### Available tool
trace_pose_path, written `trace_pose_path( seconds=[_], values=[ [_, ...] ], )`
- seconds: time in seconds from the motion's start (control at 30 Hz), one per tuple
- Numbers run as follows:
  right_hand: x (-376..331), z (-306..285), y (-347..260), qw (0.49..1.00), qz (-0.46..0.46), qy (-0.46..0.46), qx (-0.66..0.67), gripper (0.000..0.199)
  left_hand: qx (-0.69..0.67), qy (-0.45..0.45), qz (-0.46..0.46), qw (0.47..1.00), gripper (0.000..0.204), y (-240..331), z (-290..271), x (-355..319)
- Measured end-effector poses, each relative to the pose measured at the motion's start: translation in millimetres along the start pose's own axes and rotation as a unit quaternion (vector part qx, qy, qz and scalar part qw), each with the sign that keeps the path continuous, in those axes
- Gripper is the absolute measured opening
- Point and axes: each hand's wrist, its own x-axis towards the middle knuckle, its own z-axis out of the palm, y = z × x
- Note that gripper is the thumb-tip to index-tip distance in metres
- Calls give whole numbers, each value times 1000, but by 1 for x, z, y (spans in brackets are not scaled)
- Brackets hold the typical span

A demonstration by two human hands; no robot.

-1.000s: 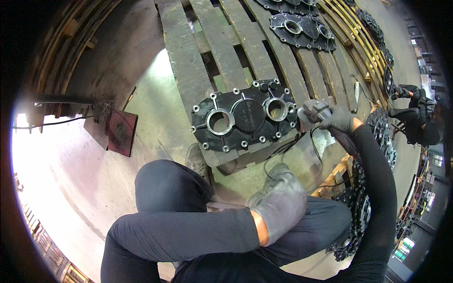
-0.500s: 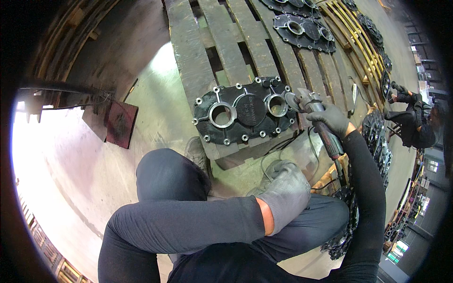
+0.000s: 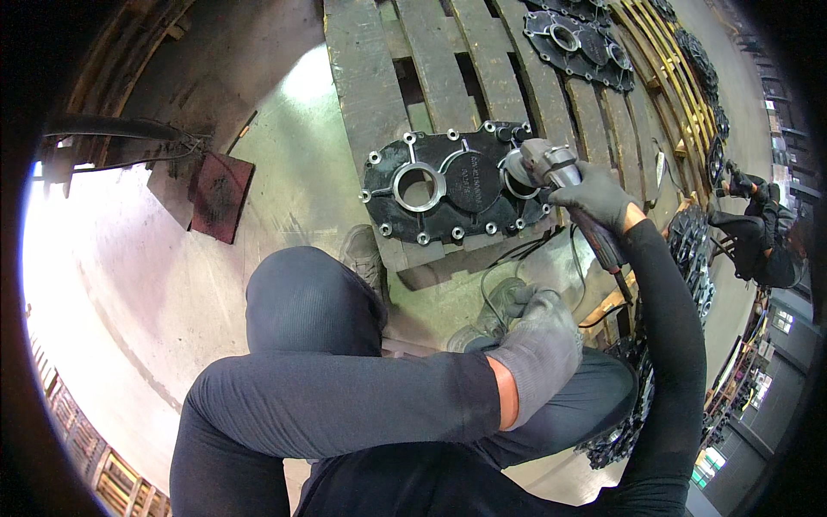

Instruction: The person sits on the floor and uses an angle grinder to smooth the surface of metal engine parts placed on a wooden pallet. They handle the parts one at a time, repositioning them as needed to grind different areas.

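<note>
A black cast housing cover with two round bores lies on the near end of a wooden pallet. My right hand, in a grey glove, grips an angle grinder whose head sits over the cover's right bore. My left hand, also gloved, rests curled on my right knee and holds nothing. I squat with my knees drawn up in front of the pallet.
More black covers lie farther along the pallet. A rusty red plate lies on the concrete floor to the left. Stacks of black parts stand on the right. Another person crouches at the right edge. A cable trails below the pallet.
My right hand has brought the grinder in from the cover's right edge onto its right bore. The view has shifted, so the cover sits nearer the middle. The left hand stays on the knee.
</note>
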Motion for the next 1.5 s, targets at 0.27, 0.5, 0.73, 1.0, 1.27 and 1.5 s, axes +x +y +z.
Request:
trace_pose_path(
  seconds=[0.27, 0.5, 0.73, 1.0, 1.27, 1.5],
  values=[
    [-17, 5, -25, 991, -27, 4, -133, 74, -38, -73, 18, 996, 27, -3, -7, 11],
    [-53, 28, -11, 958, -110, 73, -253, 58, -11, 32, -13, 999, 23, 3, 9, 7],
    [-78, 42, 8, 935, -106, 42, -335, 62, 41, 34, -63, 997, 26, 10, 15, 8],
    [-84, 35, 69, 983, -14, 124, -135, 76, -9, 72, 11, 997, 14, -3, 13, -2],
    [-21, 7, 35, 997, -32, 73, 24, 99, 18, -27, 20, 999, 18, -8, 8, 12],
    [8, 22, 42, 993, -10, 43, 108, 88, 14, -41, 25, 999, 23, -18, -6, 3]
  ],
)
